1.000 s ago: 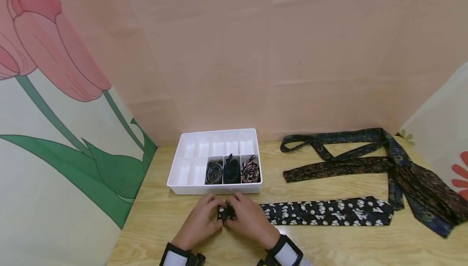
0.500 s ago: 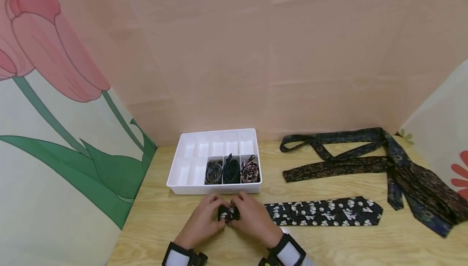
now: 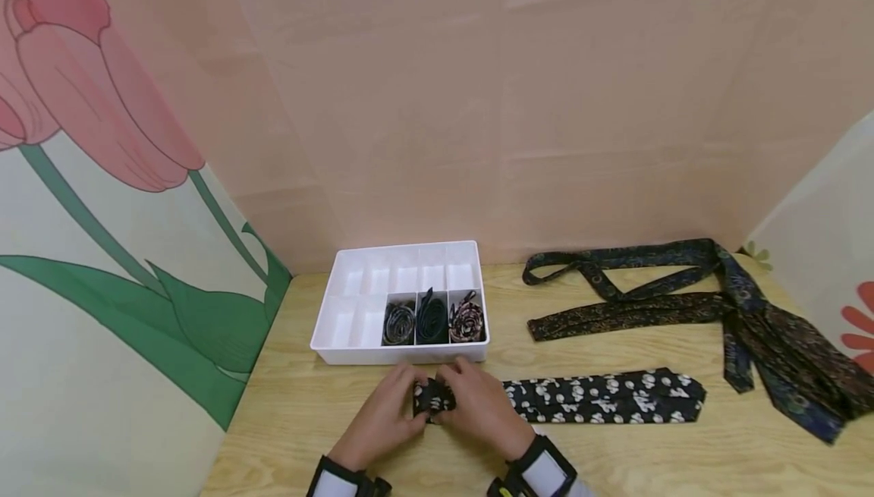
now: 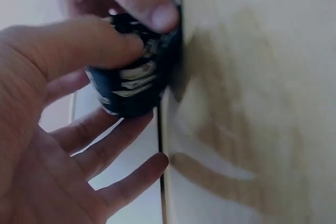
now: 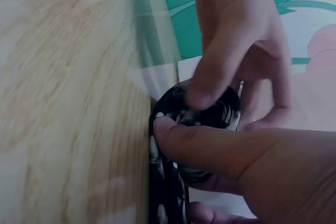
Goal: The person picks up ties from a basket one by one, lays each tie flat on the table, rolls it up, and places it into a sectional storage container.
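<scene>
A black necktie (image 3: pixel 608 398) with white figures lies flat along the table, its left end wound into a roll (image 3: pixel 433 398). My left hand (image 3: pixel 385 417) holds the roll from the left, thumb on the near face and fingers on the far side, as the left wrist view shows. From the right, my right hand (image 3: pixel 481 410) pinches the roll where the flat strip feeds in. In the right wrist view both thumbs press on the coil (image 5: pixel 226 108), which stands on edge with its spiral showing. The strip's pointed end lies out to the right.
Behind the hands is a white compartment tray (image 3: pixel 403 357). Its front row holds three rolled ties: a grey one (image 3: pixel 399 324), a dark green one (image 3: pixel 432 319) and a pinkish patterned one (image 3: pixel 467 321). Blue (image 3: pixel 740 284) and brown (image 3: pixel 628 315) ties lie loose at the right.
The roll has grown and moved slightly right with both hands. The flat part of the black tie is shorter, its pointed end drawn left, away from the loose ties.
</scene>
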A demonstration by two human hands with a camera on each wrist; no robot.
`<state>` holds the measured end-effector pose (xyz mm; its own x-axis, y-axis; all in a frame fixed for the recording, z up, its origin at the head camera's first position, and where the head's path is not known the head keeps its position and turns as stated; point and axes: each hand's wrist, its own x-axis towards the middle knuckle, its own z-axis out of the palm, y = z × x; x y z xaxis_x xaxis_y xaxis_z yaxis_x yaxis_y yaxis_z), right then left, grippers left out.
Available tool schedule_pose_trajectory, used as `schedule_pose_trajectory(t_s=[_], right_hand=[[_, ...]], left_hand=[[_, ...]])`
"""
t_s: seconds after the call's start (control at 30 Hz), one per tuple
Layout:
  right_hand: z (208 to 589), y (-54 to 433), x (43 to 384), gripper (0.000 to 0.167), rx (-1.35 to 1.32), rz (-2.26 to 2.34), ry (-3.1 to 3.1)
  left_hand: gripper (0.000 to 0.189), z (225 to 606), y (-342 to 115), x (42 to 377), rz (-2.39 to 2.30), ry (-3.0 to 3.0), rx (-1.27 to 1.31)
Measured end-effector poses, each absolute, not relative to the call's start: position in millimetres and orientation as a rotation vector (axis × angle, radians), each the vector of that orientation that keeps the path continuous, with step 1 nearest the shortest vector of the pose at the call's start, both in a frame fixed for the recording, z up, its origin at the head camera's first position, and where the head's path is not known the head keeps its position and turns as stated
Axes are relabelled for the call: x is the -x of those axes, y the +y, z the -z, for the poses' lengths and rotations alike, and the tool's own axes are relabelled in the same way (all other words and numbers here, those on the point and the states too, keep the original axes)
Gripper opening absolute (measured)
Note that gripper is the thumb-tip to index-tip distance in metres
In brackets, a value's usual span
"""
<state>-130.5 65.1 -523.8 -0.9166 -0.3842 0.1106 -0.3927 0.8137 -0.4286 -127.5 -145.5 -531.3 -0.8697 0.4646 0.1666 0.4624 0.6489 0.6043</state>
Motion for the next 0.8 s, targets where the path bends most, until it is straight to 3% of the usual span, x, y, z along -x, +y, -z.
schedule_pose_trajectory(t_s=[0.8], right_hand=[[513,69,126,0.053,-0.601,-0.793,-3.022]], left_hand=[[0.044,526,-141,128,-0.949,2.870,-0.854]])
